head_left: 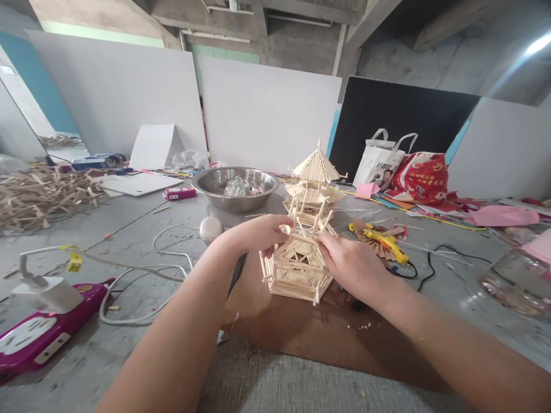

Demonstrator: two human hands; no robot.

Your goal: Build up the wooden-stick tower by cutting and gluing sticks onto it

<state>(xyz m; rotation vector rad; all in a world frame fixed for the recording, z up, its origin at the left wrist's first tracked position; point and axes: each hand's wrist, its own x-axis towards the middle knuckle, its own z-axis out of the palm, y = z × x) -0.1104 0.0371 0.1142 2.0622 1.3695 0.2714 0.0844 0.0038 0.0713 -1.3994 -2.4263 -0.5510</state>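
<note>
A small model pavilion of thin wooden sticks [299, 280] stands on a brown board [293, 330], with a six-sided base and several upright sticks on top. From the left, my left hand [269, 232] has its fingers closed on the model's upper stick frame. My right hand [346, 261] grips the same frame on the right side, its thumb and fingers pressed against the sticks. Just behind rises a stick tower with a pointed roof [317, 166], partly hidden by the nearer model. The fingertips are partly covered by sticks.
A steel basin [236, 198] sits behind my left hand. On the right lie a yellow glue gun [390, 244] and a glass jar [512, 281]. A magenta power strip [55, 338], white cable [142, 318] and stick pile [43, 195] occupy the left. Bags [419, 178] stand at back right.
</note>
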